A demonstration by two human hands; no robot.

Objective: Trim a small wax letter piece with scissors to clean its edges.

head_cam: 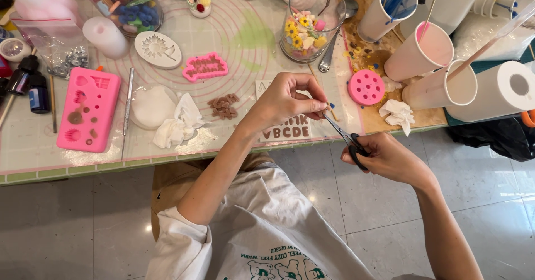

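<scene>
Right hand (390, 158) clenched around black handles of small scissors (346, 137), blades pointing up-left toward left fingertips. Left hand (287, 101) pinching something tiny at blade tips, too small to identify. Both hands held at table's front edge, just above a letter mold sheet (285, 130) with raised brown letters. Near left hand: pile of small brown letter pieces (224, 106), crumpled white tissue (179, 122), pink scripted mold (205, 67). Right of the scissors: round pink mold (366, 87) with holes, another tissue wad (398, 114), paper cups (421, 51) holding sticks. Behind: glass jar (312, 20) with yellow flower pieces, spoon (330, 50) leaning beside it. Far left: rectangular pink mold (89, 109), white oval flower mold (158, 49), dropper bottles (30, 83). All on gridded mat (245, 34).
</scene>
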